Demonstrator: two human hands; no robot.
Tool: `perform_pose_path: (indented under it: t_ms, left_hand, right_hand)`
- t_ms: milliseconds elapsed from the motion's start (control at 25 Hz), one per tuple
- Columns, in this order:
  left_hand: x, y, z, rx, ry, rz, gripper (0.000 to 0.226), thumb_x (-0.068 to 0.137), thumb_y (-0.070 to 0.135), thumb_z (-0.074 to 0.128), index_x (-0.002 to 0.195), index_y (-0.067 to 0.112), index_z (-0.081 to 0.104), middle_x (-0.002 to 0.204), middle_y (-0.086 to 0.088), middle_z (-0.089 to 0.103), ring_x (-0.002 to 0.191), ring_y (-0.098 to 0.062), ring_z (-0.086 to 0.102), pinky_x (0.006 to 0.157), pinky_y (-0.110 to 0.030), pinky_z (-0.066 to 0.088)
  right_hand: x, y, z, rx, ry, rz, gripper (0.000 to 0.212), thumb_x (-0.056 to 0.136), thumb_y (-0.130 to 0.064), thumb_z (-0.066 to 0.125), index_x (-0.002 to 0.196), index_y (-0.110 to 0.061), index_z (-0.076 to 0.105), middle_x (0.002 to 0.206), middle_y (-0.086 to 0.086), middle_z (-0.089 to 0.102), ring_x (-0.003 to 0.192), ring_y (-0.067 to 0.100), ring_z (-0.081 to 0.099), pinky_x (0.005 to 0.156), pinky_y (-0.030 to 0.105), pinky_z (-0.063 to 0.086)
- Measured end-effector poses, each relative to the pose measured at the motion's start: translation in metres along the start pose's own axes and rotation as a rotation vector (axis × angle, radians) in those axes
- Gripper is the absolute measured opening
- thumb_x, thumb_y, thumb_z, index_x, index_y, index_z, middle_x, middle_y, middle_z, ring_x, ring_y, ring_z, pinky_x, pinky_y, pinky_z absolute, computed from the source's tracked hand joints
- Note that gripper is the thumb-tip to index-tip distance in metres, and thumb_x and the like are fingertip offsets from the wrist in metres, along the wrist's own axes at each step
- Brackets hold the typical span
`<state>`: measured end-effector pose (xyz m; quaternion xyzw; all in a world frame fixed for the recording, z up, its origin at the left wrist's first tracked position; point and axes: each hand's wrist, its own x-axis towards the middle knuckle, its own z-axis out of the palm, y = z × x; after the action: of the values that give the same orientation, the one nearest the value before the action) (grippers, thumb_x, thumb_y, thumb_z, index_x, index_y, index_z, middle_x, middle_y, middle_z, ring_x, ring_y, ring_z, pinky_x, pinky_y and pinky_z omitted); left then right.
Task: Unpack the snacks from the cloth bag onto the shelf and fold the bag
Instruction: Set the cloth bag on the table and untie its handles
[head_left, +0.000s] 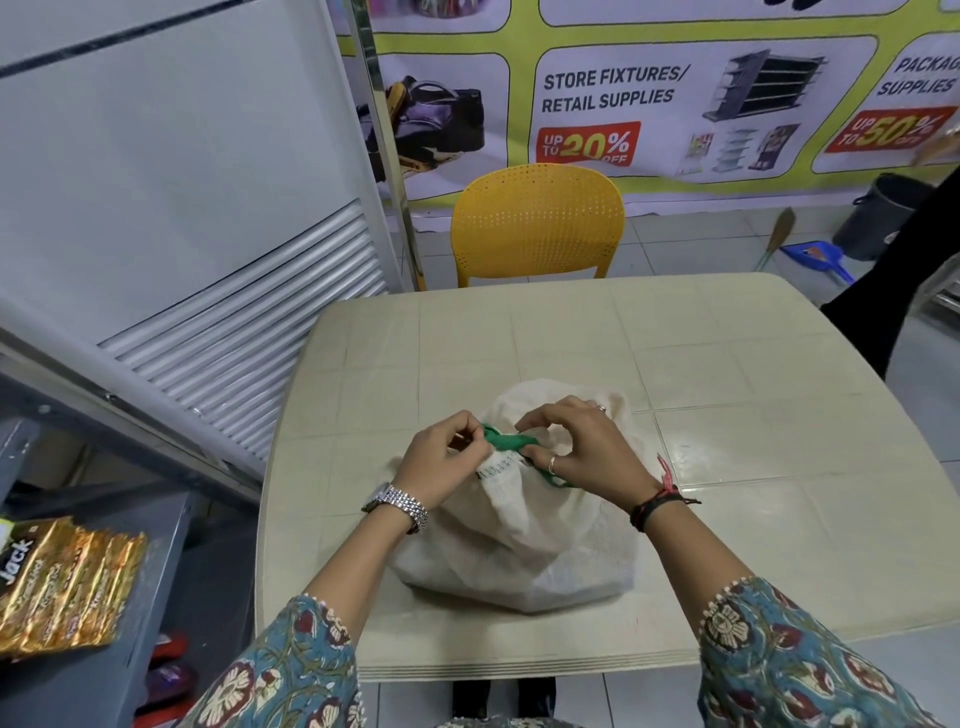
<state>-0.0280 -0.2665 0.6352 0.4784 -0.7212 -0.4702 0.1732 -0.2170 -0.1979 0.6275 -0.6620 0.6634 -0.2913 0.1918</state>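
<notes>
A cream cloth bag (519, 551) sits bulging on the beige table (727, 415), its neck gathered by a green drawstring (506, 440). My left hand (441, 462) pinches the left end of the green string at the bag's mouth. On the right side of the neck, my right hand (576, 441) has its fingers curled round the string. The bag's contents are hidden. A grey shelf (104, 649) stands at the lower left with gold snack packets (62, 587) lying on it.
A yellow chair (537, 223) stands behind the table. A tall white cabinet unit (182, 208) lies to the left. A person's dark sleeve (893, 291) reaches in at the right. A bin, broom and blue dustpan (815, 257) sit by the far wall.
</notes>
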Motion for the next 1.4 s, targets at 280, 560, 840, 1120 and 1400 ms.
perform_pose_path:
  t_ms: [280,560,840,1120,1400]
  left_hand:
    - [0.006,-0.005,-0.008,-0.335,-0.116,-0.126,0.03,0.089,0.005,0.047,0.062,0.017,0.044,0.047,0.018,0.05,0.049,0.004,0.043,0.058,-0.02,0.036]
    - [0.006,-0.011,-0.009,-0.595,-0.033,-0.265,0.03,0.079,0.006,0.053,0.057,0.018,0.037,0.043,0.013,0.045,0.048,-0.005,0.041,0.054,-0.023,0.032]
    - [0.008,-0.01,-0.004,-0.798,-0.029,-0.309,0.023,0.08,0.011,0.064,0.068,0.022,0.046,0.052,0.01,0.06,0.05,-0.004,0.055,0.047,-0.015,0.044]
    - [0.008,-0.012,0.001,-0.663,0.154,-0.199,0.023,0.074,0.006,0.072,0.088,0.017,0.058,0.077,-0.007,0.065,0.071,-0.016,0.063,0.07,-0.025,0.052]
    - [0.009,-0.021,0.002,-0.506,0.196,-0.199,0.005,0.077,0.021,0.071,0.076,0.024,0.068,0.079,0.001,0.069,0.08,-0.015,0.062,0.079,-0.025,0.051]
  right_hand:
    - [-0.001,0.005,0.011,-0.248,0.306,-0.249,0.017,0.087,-0.031,0.06,0.088,-0.022,0.075,0.09,-0.008,0.07,0.077,0.014,0.06,0.065,0.029,0.043]
    - [0.001,0.002,0.013,0.528,0.297,0.354,0.013,0.094,-0.018,0.052,0.082,-0.02,0.057,0.08,-0.005,0.06,0.072,0.007,0.053,0.062,0.022,0.044]
    - [0.002,-0.009,0.008,1.157,0.034,0.538,0.01,0.091,-0.005,0.054,0.089,-0.01,0.062,0.08,0.001,0.065,0.076,0.011,0.06,0.069,0.018,0.047]
    - [-0.005,-0.006,0.01,0.541,0.053,0.358,0.008,0.08,-0.029,0.073,0.077,-0.022,0.072,0.072,-0.007,0.07,0.067,0.01,0.062,0.066,0.027,0.049]
    - [-0.017,-0.004,0.008,1.5,0.262,0.653,0.023,0.085,-0.02,0.045,0.062,-0.015,0.044,0.065,0.004,0.052,0.057,0.015,0.041,0.058,0.028,0.032]
